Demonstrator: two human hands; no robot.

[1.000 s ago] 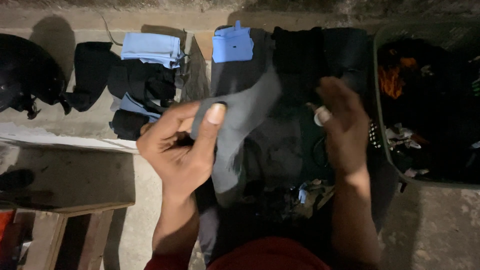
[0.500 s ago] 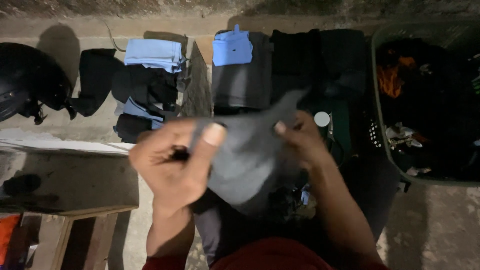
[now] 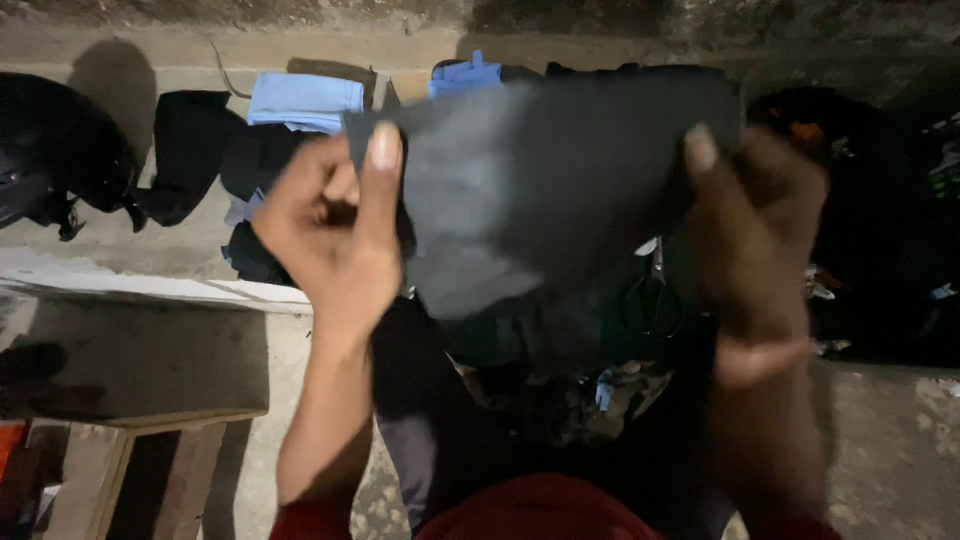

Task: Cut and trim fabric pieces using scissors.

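Hands raised: left hand (image 3: 335, 235), right hand (image 3: 750, 230) pinching grey cloth (image 3: 520, 190) taut.

A second ago I had the dark grey cloth (image 3: 520, 200) low over the pile, pinched in my left hand (image 3: 335, 235) while my right hand (image 3: 755, 235) lay flat on the clothes beside it. Since then my right hand has come off the pile and taken the cloth's other edge. Both hands have risen and drawn apart, so the cloth is now spread wide between them and covers the folded pieces behind it.
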